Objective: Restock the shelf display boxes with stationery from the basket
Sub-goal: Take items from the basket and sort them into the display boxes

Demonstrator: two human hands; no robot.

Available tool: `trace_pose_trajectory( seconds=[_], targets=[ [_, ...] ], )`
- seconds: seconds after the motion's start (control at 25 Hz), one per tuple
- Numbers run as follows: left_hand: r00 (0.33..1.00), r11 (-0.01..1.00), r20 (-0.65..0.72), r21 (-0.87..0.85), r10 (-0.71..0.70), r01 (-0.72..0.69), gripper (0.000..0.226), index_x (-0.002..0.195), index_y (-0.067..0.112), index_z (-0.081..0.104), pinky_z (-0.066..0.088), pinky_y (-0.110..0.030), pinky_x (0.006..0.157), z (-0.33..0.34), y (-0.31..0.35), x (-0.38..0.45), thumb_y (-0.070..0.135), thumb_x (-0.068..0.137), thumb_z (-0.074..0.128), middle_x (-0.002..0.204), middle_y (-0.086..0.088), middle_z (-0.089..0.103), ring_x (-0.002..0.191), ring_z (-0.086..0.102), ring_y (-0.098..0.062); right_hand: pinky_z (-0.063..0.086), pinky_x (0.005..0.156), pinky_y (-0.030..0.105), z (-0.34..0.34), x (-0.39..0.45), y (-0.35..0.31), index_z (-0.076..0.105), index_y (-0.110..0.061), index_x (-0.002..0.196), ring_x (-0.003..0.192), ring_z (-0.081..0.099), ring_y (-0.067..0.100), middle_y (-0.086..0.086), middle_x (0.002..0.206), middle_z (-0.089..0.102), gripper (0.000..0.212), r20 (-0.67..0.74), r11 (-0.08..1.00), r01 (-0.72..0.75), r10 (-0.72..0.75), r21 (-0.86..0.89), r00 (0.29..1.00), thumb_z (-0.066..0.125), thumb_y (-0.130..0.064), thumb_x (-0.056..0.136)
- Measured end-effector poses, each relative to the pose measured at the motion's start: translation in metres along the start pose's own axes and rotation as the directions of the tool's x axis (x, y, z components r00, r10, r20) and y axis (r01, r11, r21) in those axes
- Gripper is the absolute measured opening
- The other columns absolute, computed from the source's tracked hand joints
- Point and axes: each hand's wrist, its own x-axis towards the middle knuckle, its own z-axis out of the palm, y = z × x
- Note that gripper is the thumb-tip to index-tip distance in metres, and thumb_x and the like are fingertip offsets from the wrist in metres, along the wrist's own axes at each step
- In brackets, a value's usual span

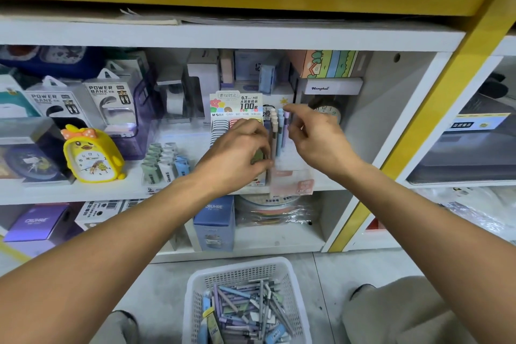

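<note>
Several pastel pens (277, 131) stand upright in a clear display box (291, 180) on the middle shelf (83, 190). My left hand (237, 151) grips the bunch from the left, fingers and thumb curled round the barrels. My right hand (312, 134) hovers just right of the pen tops with loosely curled fingers and one fingertip stretched toward the caps; nothing shows in it. Left of the pens stands a 0.7 HB lead refill display box (237, 105), partly hidden by my left hand. On the floor below, a white mesh basket (243, 267) holds several pens and refill cases.
A yellow duck alarm clock (90, 156), power bank packs (111, 103) and small clips (164, 159) fill the shelf to the left. A boxed clock (329, 109) stands behind my right hand. Blue and purple boxes sit on the lower shelf. My knees flank the basket.
</note>
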Motion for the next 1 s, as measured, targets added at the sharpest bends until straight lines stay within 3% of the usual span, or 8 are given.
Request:
trace_pose_trajectory(
  seconds=[0.12, 0.24, 0.36, 0.44, 0.52, 0.64, 0.88, 1.0],
  targets=[
    [0.997, 1.0, -0.082, 0.002, -0.01, 0.011, 0.012, 0.085, 0.018, 0.066, 0.043, -0.028, 0.07, -0.006, 0.005, -0.025, 0.03, 0.084, 0.064, 0.088, 0.006, 0.055, 0.083, 0.053, -0.014, 0.045, 0.065, 0.018, 0.001, -0.025, -0.02, 0.067, -0.019, 0.116, 0.069, 0.059, 0.008, -0.006, 0.077, 0.068, 0.027, -0.059, 0.99, 0.096, -0.09, 0.107, 0.994, 0.053, -0.012, 0.093],
    [0.975, 0.993, 0.189, 0.019, -0.119, 0.118, 0.007, 0.082, 0.025, 0.058, 0.05, -0.032, 0.063, 0.011, 0.005, -0.061, 0.029, 0.078, 0.055, 0.078, 0.006, 0.061, 0.075, 0.061, -0.021, 0.041, 0.062, 0.023, 0.036, -0.066, -0.029, 0.071, -0.022, 0.097, 0.069, 0.055, 0.01, -0.014, 0.068, 0.057, 0.02, 0.205, 0.994, 0.061, -0.077, 0.086, 0.976, 0.056, -0.014, 0.087],
    [0.739, 0.957, 0.609, 0.156, -0.288, 0.244, 0.016, 0.098, 0.016, 0.064, 0.052, -0.038, 0.078, 0.052, -0.006, -0.114, 0.02, 0.083, 0.063, 0.094, -0.002, 0.066, 0.09, 0.061, -0.025, 0.042, 0.073, 0.024, 0.096, -0.113, -0.014, 0.071, -0.022, 0.104, 0.092, 0.064, 0.021, -0.008, 0.08, 0.06, 0.026, 0.649, 0.993, 0.026, 0.057, -0.117, 0.759, 0.057, -0.01, 0.087],
    [0.578, 0.926, 0.728, 0.234, -0.368, 0.295, 0.019, 0.103, 0.013, 0.063, 0.05, -0.037, 0.084, 0.085, -0.018, -0.151, 0.017, 0.085, 0.065, 0.103, -0.009, 0.063, 0.094, 0.058, -0.024, 0.046, 0.083, 0.026, 0.139, -0.143, 0.009, 0.069, -0.018, 0.116, 0.108, 0.062, 0.023, 0.003, 0.104, 0.067, 0.03, 0.77, 0.969, 0.023, 0.182, -0.247, 0.612, 0.057, -0.01, 0.089],
    [0.469, 0.884, 0.766, 0.278, -0.441, 0.377, 0.019, 0.105, 0.011, 0.06, 0.049, -0.035, 0.084, 0.118, -0.026, -0.187, 0.015, 0.087, 0.064, 0.111, -0.018, 0.062, 0.096, 0.057, -0.026, 0.05, 0.091, 0.03, 0.177, -0.172, 0.035, 0.066, -0.011, 0.121, 0.115, 0.06, 0.028, 0.011, 0.124, 0.065, 0.032, 0.787, 0.947, -0.038, 0.288, -0.32, 0.545, 0.057, -0.01, 0.091],
    [0.334, 0.788, 0.776, 0.315, -0.535, 0.529, 0.031, 0.118, 0.001, 0.058, 0.045, -0.03, 0.085, 0.165, -0.031, -0.239, 0.016, 0.091, 0.06, 0.124, -0.018, 0.059, 0.112, 0.058, -0.031, 0.044, 0.084, 0.028, 0.223, -0.216, 0.071, 0.061, -0.001, 0.12, 0.115, 0.059, 0.033, 0.017, 0.126, 0.061, 0.028, 0.778, 0.914, -0.175, 0.403, -0.366, 0.482, 0.053, -0.015, 0.097],
    [0.171, 0.493, 0.701, 0.287, -0.692, 0.821, 0.032, 0.114, 0.0, 0.054, 0.046, -0.025, 0.066, 0.24, -0.04, -0.281, 0.012, 0.087, 0.066, 0.106, -0.013, 0.055, 0.098, 0.059, -0.024, 0.048, 0.09, 0.037, 0.28, -0.269, 0.114, 0.052, -0.001, 0.122, 0.111, 0.059, 0.035, 0.019, 0.12, 0.06, 0.038, 0.669, 0.79, -0.491, 0.591, -0.368, 0.45, 0.062, -0.023, 0.093],
    [0.063, 0.276, 0.558, 0.306, -0.827, 0.911, 0.057, 0.132, -0.003, 0.039, 0.049, -0.032, 0.091, 0.273, -0.031, -0.282, 0.012, 0.085, 0.068, 0.127, -0.019, 0.052, 0.117, 0.055, -0.031, 0.045, 0.092, 0.038, 0.301, -0.273, 0.117, 0.048, 0.002, 0.126, 0.117, 0.056, 0.037, 0.021, 0.123, 0.057, 0.05, 0.622, 0.77, -0.552, 0.61, -0.32, 0.491, 0.068, -0.028, 0.091]
  ],
)
